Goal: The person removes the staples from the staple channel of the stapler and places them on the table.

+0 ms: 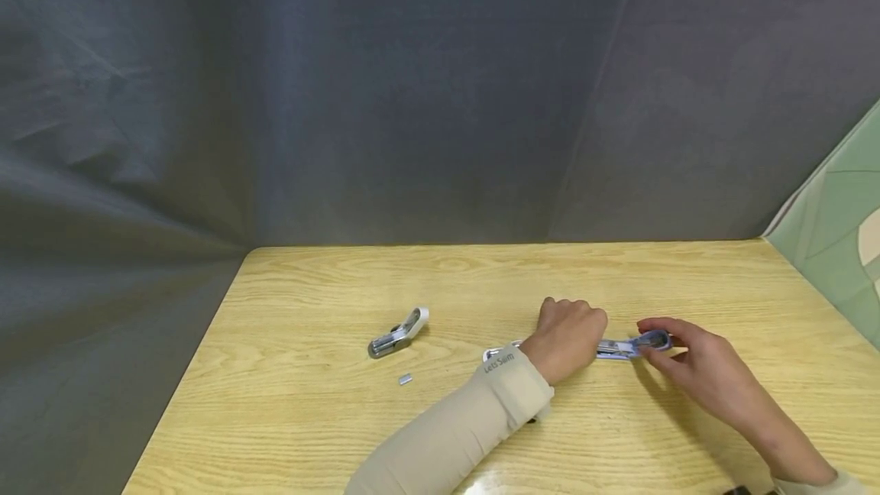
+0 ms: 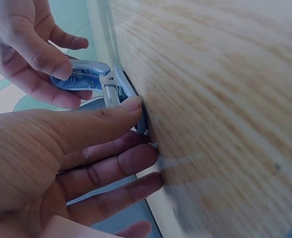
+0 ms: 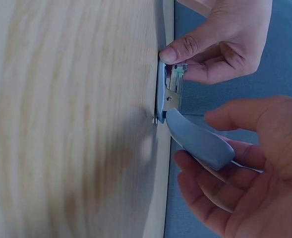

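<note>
A light blue stapler (image 1: 615, 348) lies on the wooden table, its top cover swung far back and its metal staple channel (image 3: 177, 82) exposed. At the end of its base, my left hand (image 1: 567, 331) pinches it between thumb and fingers, seen in the left wrist view. My right hand (image 1: 708, 369) holds the raised cover (image 3: 200, 141), with fingers beneath it and the thumb (image 2: 61, 69) on the other side. In the head view, the left hand hides part of the stapler.
Left of the hands lies a second, white and grey stapler (image 1: 399, 334), also folded open. A short strip of staples (image 1: 405, 379) lies near it. Another pale-rimmed object (image 1: 491, 354) shows partly behind the left sleeve. Dark curtain (image 1: 426, 98) stands along the table's back edge.
</note>
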Available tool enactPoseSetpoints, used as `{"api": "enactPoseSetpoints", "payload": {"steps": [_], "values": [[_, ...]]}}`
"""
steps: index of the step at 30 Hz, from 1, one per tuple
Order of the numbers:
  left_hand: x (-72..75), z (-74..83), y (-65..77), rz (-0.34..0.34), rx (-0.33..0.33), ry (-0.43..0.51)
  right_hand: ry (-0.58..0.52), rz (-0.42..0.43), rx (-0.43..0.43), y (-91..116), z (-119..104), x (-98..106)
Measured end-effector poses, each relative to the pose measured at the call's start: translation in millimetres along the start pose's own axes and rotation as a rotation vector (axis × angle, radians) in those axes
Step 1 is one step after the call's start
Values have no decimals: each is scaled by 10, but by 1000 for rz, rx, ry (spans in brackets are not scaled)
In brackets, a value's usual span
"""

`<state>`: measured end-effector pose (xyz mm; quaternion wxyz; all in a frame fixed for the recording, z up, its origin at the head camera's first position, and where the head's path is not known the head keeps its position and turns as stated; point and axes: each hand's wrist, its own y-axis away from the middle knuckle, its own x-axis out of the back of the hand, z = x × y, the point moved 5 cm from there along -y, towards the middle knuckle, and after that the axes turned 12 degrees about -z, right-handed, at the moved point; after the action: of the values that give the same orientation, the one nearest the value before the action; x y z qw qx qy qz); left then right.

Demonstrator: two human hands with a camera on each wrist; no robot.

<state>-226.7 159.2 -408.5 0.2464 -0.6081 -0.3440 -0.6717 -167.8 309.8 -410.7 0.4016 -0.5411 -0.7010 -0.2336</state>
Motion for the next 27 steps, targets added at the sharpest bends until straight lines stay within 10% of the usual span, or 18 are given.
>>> {"api": "enactPoseSetpoints", "payload": {"steps": [16,27], "values": [[-3,3,-19,-3,-2,-24,80,14,-40,-22,-30,44],[-6,6,-10,-20,-3,-13,172,203,99,-15,-187,152]]}}
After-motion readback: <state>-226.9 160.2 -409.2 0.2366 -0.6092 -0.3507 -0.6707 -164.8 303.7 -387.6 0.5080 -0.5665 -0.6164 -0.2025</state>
